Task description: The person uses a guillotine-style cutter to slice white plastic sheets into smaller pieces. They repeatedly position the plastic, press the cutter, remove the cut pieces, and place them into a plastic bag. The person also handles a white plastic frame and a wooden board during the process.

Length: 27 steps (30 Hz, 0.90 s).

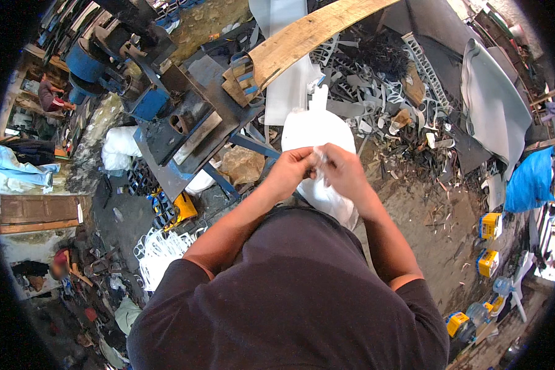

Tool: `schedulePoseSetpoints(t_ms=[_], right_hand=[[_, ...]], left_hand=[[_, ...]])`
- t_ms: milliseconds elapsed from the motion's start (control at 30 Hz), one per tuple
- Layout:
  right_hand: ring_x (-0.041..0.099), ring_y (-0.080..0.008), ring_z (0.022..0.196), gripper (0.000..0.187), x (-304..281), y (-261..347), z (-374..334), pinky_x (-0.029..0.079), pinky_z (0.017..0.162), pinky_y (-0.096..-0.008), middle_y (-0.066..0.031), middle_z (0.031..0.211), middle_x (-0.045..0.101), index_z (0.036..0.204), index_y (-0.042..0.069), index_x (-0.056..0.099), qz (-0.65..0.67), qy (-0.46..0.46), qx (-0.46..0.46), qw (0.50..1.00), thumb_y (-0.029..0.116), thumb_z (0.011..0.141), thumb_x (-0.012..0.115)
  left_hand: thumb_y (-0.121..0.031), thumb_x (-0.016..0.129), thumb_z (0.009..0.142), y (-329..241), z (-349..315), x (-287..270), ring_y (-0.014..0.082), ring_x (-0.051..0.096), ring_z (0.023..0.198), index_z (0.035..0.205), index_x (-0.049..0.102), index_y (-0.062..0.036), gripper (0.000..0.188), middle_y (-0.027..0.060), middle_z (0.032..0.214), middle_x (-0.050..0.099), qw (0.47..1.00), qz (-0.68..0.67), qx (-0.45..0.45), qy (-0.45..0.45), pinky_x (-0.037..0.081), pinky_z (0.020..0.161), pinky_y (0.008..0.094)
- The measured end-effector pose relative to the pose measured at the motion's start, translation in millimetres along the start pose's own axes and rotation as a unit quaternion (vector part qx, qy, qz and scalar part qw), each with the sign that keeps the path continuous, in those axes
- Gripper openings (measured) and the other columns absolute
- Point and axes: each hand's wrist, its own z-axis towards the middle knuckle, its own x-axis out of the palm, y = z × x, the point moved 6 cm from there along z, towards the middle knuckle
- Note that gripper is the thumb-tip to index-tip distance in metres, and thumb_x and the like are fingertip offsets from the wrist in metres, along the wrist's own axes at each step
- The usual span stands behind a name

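A bulging white plastic bag (319,126) stands right in front of my body, with a narrow white strip sticking up at its far end. Both hands meet over its near side. My left hand (295,168) is closed in a pinch on a thin white bit of the plastic. Close against it, my right hand (343,174) has its fingers bent round the same white plastic; they are slightly blurred. Crumpled white plastic also hangs below the hands, towards my lap.
A blue machine (151,102) with a dark metal bench stands at the left. A curved wooden board (320,34) crosses the far side. Scraps of cut sheet (382,92) lie beyond the bag. White cut-out pieces (160,253) are heaped at the left; yellow packages (488,262) stand at the right.
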Motion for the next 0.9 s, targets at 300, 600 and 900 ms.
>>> schedulePoseSetpoints(t_ms=[300,600,900], right_hand=[[0.061,-0.0092,0.075,0.022,-13.6,-44.7,24.7,0.049,0.061,-0.0251,-0.0051,0.104,0.062,0.114,0.001,0.061,0.355,-0.068,0.026,0.932,0.012,0.096,0.066],[0.07,-0.0176,0.085,0.019,-5.5,-54.7,20.9,0.06,0.067,-0.0297,-0.0105,0.103,0.063,0.107,-0.001,0.071,0.037,-0.098,0.013,0.994,0.005,0.089,0.069],[0.072,-0.0213,0.08,0.015,-1.0,-33.3,26.1,0.061,0.063,-0.0311,-0.0127,0.101,0.064,0.098,-0.002,0.07,-0.023,-0.147,-0.043,0.988,0.008,0.087,0.069]], left_hand=[[-0.019,0.059,0.103,-4.3,13.2,-5.1,0.0095,0.059,0.094,0.116,0.067,0.0003,0.024,0.0013,0.104,0.069,0.973,0.186,0.108,-0.081,0.047,0.086,0.0271],[-0.021,0.062,0.102,-23.5,4.7,-10.9,0.0128,0.066,0.091,0.115,0.069,0.0005,0.026,0.0028,0.106,0.072,0.808,0.5,0.247,-0.189,0.051,0.083,0.0306],[-0.012,0.07,0.092,-43.5,-1.7,-5.4,0.025,0.069,0.092,0.117,0.067,0.0017,0.029,0.0134,0.101,0.073,0.866,0.418,0.163,-0.22,0.053,0.083,0.0372]])
